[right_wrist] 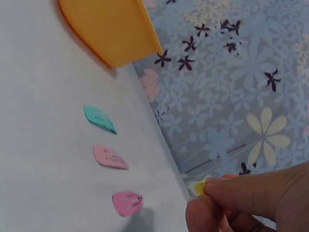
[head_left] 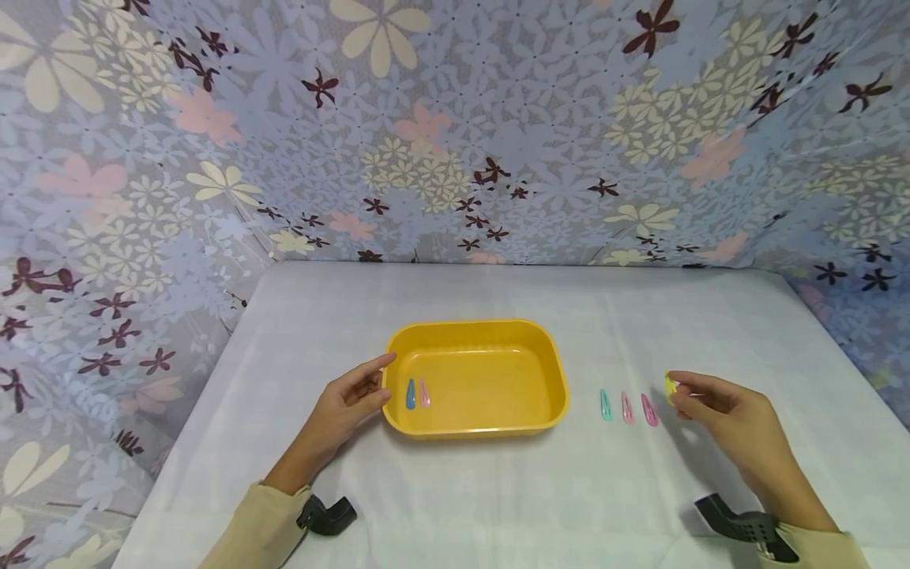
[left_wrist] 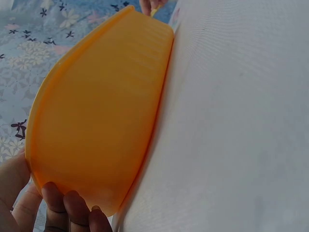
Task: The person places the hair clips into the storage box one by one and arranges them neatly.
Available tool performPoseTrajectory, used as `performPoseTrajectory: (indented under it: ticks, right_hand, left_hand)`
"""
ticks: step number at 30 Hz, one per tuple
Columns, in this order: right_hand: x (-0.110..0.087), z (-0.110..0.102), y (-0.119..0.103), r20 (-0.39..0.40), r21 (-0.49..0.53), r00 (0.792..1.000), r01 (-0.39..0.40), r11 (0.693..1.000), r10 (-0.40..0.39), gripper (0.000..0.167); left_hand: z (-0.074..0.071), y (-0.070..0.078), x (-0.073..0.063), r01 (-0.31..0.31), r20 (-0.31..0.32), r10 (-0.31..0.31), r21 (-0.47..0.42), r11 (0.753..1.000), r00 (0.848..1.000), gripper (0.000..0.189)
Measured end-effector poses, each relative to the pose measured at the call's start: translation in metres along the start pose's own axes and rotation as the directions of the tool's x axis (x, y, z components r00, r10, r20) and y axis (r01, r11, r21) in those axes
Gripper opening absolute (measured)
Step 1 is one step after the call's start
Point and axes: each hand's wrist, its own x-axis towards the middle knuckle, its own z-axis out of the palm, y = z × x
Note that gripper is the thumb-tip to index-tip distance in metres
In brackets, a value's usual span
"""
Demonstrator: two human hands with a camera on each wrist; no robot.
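Note:
My left hand [head_left: 346, 399] grips the left end of a yellow plastic tray [head_left: 483, 387]; in the left wrist view its fingers [left_wrist: 56, 198] lie against the tray's outer wall. Inside the tray, near that hand, a blue hair clip [head_left: 410, 394] and a pink hair clip [head_left: 424, 393] lie side by side. Right of the tray, my right hand [head_left: 732, 411] pinches a yellow hair clip [head_left: 670, 387] between thumb and fingertips, raised over the table. To its left lie a teal hair clip [head_left: 606, 405], a light pink hair clip [head_left: 627, 408] and a darker pink hair clip [head_left: 650, 410] in a row.
A white cloth covers the table [head_left: 483, 498]. Behind it and at both sides hangs a flower-patterned cloth [head_left: 455, 142]. Each wrist wears a black strap mount, one of them the left mount [head_left: 327, 516].

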Motion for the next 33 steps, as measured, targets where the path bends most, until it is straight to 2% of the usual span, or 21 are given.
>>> performPoseTrajectory:
  ticks: [11,19,26,33]
  right_hand:
    - [0.004,0.011,-0.024,0.067,0.008,0.996,0.050,0.999,-0.050,0.046]
    - [0.007,0.017,-0.042,0.132,0.005,0.991,0.029,1.000,-0.029,0.047]
    - [0.011,0.023,-0.060,0.171,-0.034,0.982,0.088,0.996,-0.081,0.040]
    - [0.017,0.027,-0.083,0.219,0.020,0.972,0.086,0.996,-0.088,0.041]
  left_hand:
    - [0.001,0.000,0.000,0.016,-0.014,-0.016,0.017,1.000,1.000,0.053]
    - [0.001,-0.001,0.001,0.013,-0.014,-0.013,0.000,1.000,1.000,0.053]
    - [0.000,-0.002,0.001,0.014,-0.012,-0.014,0.003,1.000,1.000,0.053]
    - [0.001,0.001,0.000,0.026,-0.014,-0.026,0.000,1.000,1.000,0.053]
